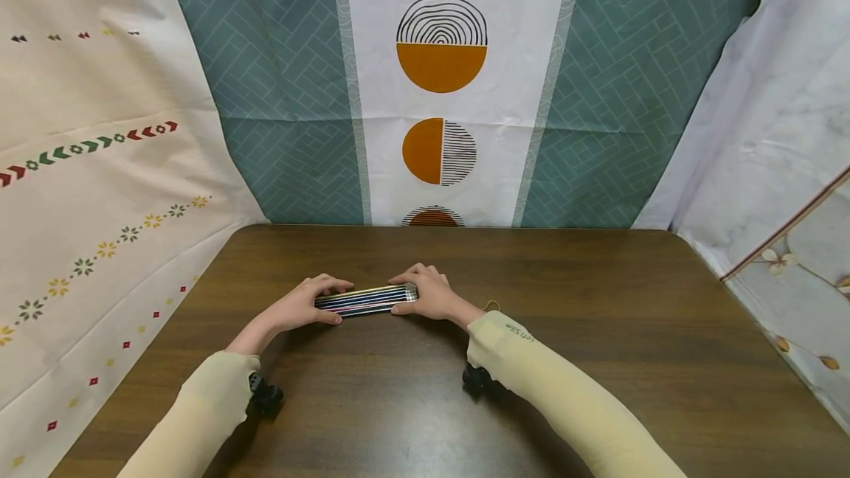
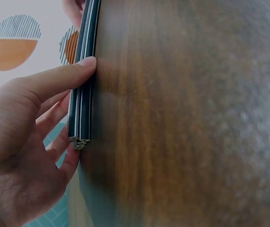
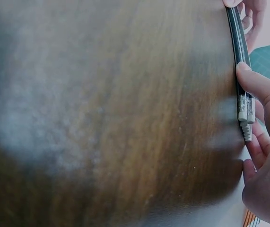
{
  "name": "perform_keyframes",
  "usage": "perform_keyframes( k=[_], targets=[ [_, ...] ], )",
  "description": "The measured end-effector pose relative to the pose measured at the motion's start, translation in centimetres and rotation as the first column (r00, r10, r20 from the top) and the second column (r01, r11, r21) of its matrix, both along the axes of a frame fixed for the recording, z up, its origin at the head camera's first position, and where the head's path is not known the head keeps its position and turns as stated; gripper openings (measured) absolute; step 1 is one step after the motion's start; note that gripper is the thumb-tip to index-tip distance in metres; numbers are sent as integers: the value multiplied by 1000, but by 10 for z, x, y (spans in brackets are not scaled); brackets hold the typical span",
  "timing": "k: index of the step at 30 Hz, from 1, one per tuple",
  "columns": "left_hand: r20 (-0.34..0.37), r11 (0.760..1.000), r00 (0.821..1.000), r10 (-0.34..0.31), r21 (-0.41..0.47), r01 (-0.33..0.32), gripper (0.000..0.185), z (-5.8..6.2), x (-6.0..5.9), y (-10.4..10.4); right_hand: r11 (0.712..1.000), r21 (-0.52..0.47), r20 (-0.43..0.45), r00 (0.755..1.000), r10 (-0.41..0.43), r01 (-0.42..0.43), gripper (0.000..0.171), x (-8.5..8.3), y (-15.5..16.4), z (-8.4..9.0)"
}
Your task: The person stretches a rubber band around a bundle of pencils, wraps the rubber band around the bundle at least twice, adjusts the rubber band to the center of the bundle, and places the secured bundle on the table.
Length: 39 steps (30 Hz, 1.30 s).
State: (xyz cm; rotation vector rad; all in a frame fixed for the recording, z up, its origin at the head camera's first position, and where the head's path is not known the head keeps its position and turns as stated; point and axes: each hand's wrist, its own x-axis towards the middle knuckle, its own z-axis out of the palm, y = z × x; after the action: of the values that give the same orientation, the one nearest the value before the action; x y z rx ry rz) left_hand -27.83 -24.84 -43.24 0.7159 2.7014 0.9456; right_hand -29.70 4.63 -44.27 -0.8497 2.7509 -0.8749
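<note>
A bundle of pencils (image 1: 365,302) lies side by side between the two hands, low over the table. My left hand (image 1: 305,306) grips its left end, thumb on the near side and fingers on the far side. At the other end, my right hand (image 1: 432,295) holds the bundle the same way, around the metal-banded ends. In the left wrist view the dark pencils (image 2: 82,109) show flush, unsharpened ends beside the left hand (image 2: 26,132). The right wrist view shows white erasers (image 3: 247,116) on the pencils, next to the right hand (image 3: 269,156).
The brown wooden table (image 1: 584,345) stretches around both hands. Patterned cloths (image 1: 292,94) hang behind it and along both sides. A black wrist camera (image 1: 267,395) sits by the left sleeve, another black camera (image 1: 475,380) by the right sleeve.
</note>
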Motion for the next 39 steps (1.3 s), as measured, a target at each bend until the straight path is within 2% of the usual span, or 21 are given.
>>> perform_keyframes(
  k=[10,17,26,32,39],
  targets=[
    [20,999,1000,-16,31,15,57,1,-1,0,1000,-4,10,1000,-15,15,48,-2,0,-1],
    [16,1000,1000,-27,6,27,56,1,-4,1,1000,-8,15,1000,-16,16,45,-3,-1,0],
    [61,1000,998,-20,-2,20,52,3,-5,2,1000,-21,65,998,-20,22,43,-5,0,2],
    [95,1000,995,-26,15,24,47,5,-5,3,999,0,47,998,-37,37,44,-4,-2,2],
    [95,1000,995,-25,13,24,47,6,-7,4,999,2,53,998,-45,45,43,-4,-2,3]
  ],
)
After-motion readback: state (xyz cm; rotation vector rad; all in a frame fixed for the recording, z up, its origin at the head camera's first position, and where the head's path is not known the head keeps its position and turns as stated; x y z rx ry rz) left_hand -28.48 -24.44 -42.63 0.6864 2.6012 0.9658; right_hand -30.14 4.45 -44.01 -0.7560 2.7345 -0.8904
